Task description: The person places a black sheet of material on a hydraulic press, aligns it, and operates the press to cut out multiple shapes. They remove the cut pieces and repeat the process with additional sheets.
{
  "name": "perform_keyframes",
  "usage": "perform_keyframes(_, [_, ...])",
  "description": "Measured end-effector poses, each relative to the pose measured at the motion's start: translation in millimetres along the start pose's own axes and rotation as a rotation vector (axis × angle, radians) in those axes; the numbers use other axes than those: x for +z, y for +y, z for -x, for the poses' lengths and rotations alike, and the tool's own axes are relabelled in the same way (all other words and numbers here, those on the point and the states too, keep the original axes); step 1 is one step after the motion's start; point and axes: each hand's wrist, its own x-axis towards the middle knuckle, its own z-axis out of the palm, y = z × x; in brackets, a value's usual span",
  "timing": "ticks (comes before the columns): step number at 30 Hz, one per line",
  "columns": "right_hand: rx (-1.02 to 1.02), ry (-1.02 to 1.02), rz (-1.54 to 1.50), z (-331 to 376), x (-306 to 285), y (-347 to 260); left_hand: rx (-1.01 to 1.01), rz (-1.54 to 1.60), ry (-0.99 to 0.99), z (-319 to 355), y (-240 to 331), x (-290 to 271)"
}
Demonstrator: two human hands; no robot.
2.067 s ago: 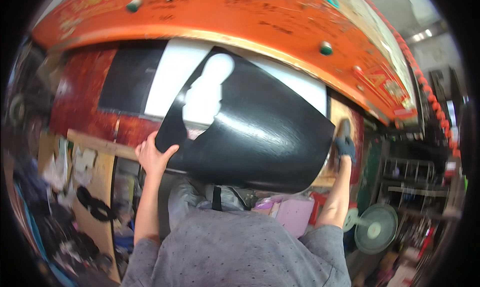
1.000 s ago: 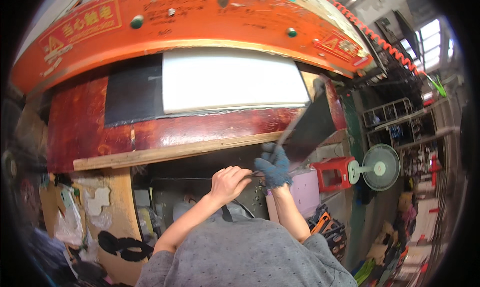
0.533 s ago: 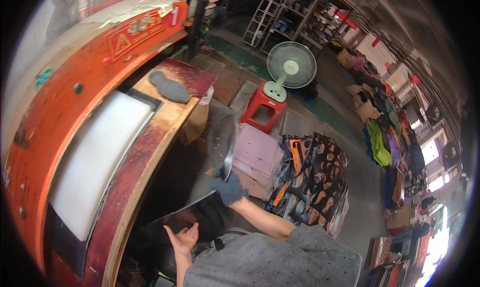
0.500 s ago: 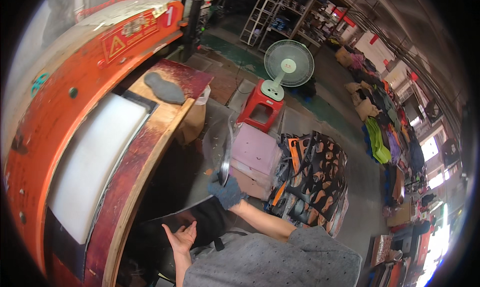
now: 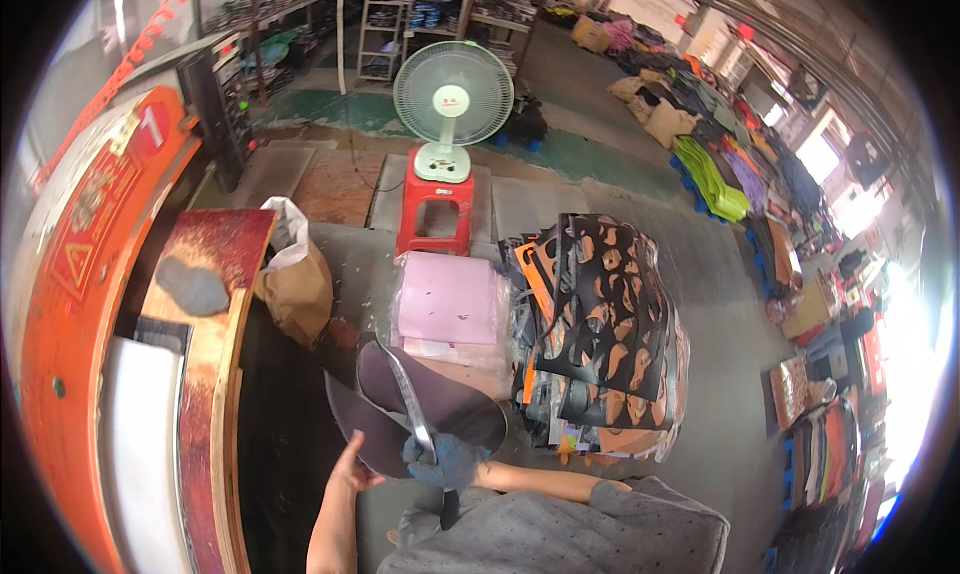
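A dark purple-grey flexible sheet (image 5: 375,414) bends into a curl in front of me, with a long shiny curved band along its fold. My right hand (image 5: 447,462), in a blue-grey work glove, closes around the sheet at the lower end of that band. A narrow black end sticks out below the glove. My bare left hand (image 5: 352,466) is at the sheet's lower left edge, thumb stretched up and apart from the fingers. Its fingertips are partly hidden, and I cannot make out a firm hold.
To the left, an orange press (image 5: 75,374) stands over a worn wooden bench (image 5: 215,374) bearing a grey sole-shaped piece (image 5: 192,286). Ahead are a paper sack (image 5: 297,289), a fan (image 5: 450,102) on a red stool (image 5: 437,189), stacked pink sheets (image 5: 450,299) and black cut-out sheets (image 5: 610,324).
My view has turned left and levelled. The sheet has come up into view, curled, in my gloved right hand. My left hand has moved from empty air to the sheet's edge.
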Motion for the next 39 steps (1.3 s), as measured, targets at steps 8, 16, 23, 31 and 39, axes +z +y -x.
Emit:
perform_keyframes(8, [-0.107, 0.44, -0.157, 15, -43, 10, -0.185, -0.253, -0.037, -102, -9, 36])
perform_keyframes(16, [0.046, 0.756, -0.14, 109, -140, 46, 0.279, 0.046, 0.06, -93, -2, 153])
perform_keyframes(23, [0.519, 0.479, 0.095, 214, -144, 173, 0.654, -0.026, 0.038, -14, 65, 227])
perform_keyframes(31, [0.55, 0.649, -0.294, 199, -278, 209, 0.921, -0.305, -0.283, 76, 97, 276])
perform_keyframes(39, [0.049, 0.927, -0.538, 5, -423, 152, 1.105, -0.428, -0.412, 210, 154, 237])
